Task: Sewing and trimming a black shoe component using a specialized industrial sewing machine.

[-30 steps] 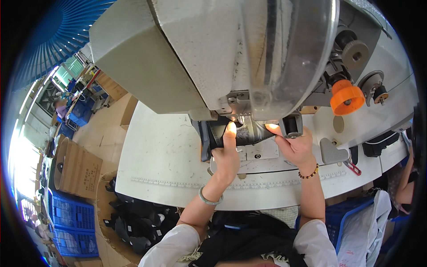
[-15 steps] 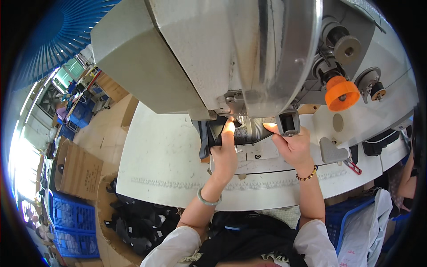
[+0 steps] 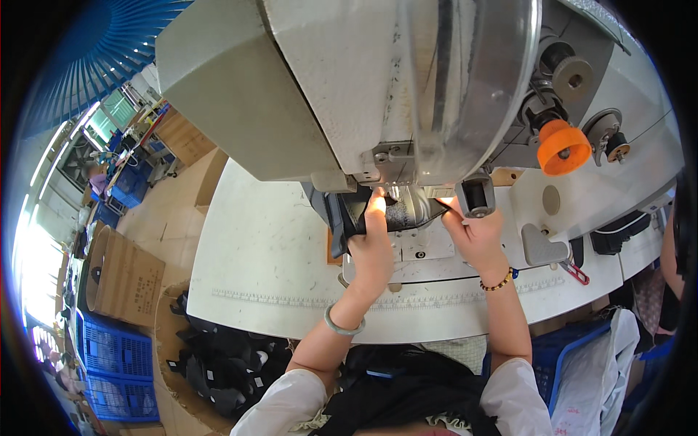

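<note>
a blue fan [image 3: 91,43] shows upper left, a brown carton [image 3: 131,280] and stacked blue crates [image 3: 116,352] below.

The head-worn fisheye looks steeply down and forward over the table [image 3: 247,240]. The machine [image 3: 305,87] looms close across the top centre; the left hand [image 3: 372,251] and right hand [image 3: 478,236] sit farther off, mid-frame. Wide coverage reaches the floor [image 3: 174,211] at left, corners rounding into black.

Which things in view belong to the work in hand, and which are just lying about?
Apparently in the job:
dark workpiece, held by left grip and right grip
sewing machine, over it
white worktable

Apparently just about:
red tool on the worktable
stacked blue crates
cardboard box
blue fan
</note>
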`<state>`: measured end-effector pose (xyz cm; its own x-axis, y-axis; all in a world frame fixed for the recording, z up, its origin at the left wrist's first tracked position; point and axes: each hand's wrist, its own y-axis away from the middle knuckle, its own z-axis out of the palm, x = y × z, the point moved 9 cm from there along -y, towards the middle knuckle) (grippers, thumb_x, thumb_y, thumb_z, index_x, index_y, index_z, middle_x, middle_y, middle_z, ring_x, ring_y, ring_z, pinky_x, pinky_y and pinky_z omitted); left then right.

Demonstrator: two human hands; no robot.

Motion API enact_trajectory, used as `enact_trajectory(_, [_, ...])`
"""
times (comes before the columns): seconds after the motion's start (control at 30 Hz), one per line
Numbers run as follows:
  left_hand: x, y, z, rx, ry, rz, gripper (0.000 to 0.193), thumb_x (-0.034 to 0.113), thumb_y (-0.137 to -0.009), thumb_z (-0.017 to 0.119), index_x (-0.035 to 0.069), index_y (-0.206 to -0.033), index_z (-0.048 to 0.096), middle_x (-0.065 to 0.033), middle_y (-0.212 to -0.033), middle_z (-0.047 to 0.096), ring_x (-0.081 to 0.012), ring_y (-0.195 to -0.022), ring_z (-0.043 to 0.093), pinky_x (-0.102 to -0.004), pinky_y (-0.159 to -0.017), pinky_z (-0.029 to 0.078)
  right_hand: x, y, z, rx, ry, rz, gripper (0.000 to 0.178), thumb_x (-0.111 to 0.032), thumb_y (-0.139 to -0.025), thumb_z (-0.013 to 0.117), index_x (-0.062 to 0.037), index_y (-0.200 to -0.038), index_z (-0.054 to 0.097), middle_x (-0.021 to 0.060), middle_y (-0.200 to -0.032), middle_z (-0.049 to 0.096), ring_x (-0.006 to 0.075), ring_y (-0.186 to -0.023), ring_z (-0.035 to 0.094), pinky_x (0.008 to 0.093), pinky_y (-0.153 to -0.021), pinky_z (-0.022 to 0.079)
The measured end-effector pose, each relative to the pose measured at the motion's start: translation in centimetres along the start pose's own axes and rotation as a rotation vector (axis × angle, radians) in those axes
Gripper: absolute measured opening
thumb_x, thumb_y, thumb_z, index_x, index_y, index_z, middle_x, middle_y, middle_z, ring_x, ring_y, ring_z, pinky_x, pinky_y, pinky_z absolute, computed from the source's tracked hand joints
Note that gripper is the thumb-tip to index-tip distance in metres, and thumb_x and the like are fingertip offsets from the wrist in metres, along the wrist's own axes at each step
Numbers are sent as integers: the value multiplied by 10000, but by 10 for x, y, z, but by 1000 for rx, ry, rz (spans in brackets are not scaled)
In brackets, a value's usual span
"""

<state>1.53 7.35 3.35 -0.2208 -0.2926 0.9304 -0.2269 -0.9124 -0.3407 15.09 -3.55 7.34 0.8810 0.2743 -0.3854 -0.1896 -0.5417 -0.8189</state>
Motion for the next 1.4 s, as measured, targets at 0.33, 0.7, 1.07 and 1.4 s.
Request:
enact_trajectory(0.33, [-2,-1,-4,5,-5,-85,291,197,-879,461,-17,-1049,561,21,-735,457,-65,-656,391,-186,-610,343,-3,5,2,-20,-15,-48,249,-20,-665,648,-94,-900,620,99,-904,457,208,-614,545,295,-519,450])
enact_trajectory(0.7, [-28,-6,-9,-83,118,-410,307,323,-822,534,27,-896,576,35,-719,430,-58,-630,363,-203,-561,328,-4,5,4,-35,52,-51,185,-5,-663,643,-74,-831,604,112,-888,467,181,-573,522,279,-488,425])
enact_trajectory(1.07, [-13,-5,-5,-219,-4,-27,204,201,-857,520,38,-966,576,36,-775,467,-49,-632,370,-193,-555,329,-12,-7,-4,70,-30,-242,159,13,-667,632,-59,-805,597,141,-924,502,190,-589,513,248,-469,403])
enact_trajectory(1.4, [-31,-17,-9,-235,-6,-205,265,278,-894,468,99,-1056,577,-19,-787,460,-81,-670,407,-221,-612,377,5,-3,4,-6,-48,-77,127,31,-638,590,-19,-748,551,147,-828,495,215,-569,486,281,-494,389])
